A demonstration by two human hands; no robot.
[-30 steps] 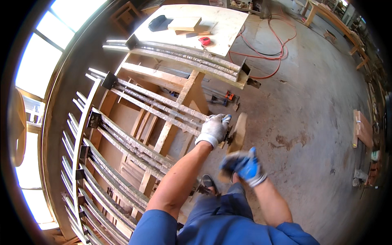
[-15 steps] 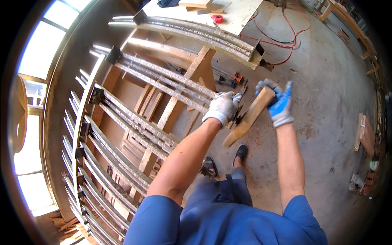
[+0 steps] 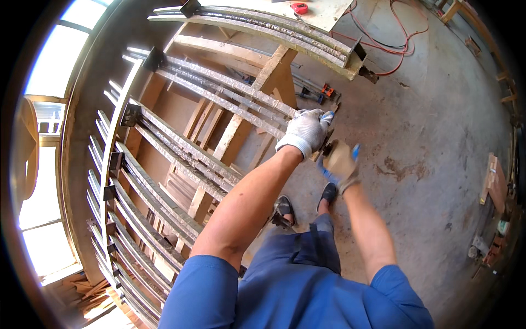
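My left hand (image 3: 306,131), in a white glove with blue fingertips, is closed around the near end of a set of long, crusted clamp bars (image 3: 230,90). Just right of it, my right hand (image 3: 346,178) wears a similar glove and grips a short wooden block (image 3: 340,159). The block is smeared by motion and seen nearly end-on, close beside a dark metal fitting (image 3: 327,147) at the bars' end. Whether block and fitting touch, I cannot tell.
More clamp bars (image 3: 153,230) fan out in rows on the left, with timber beams (image 3: 235,134) beneath. A red tape measure (image 3: 299,8) lies on a pale tabletop (image 3: 326,17) at the back. A red hose (image 3: 408,41) curls over the concrete floor; boards (image 3: 496,183) stand far right.
My right hand has swung the wooden block left and down toward the bars' end. My left hand keeps its grip there. The whole view has shifted slightly.
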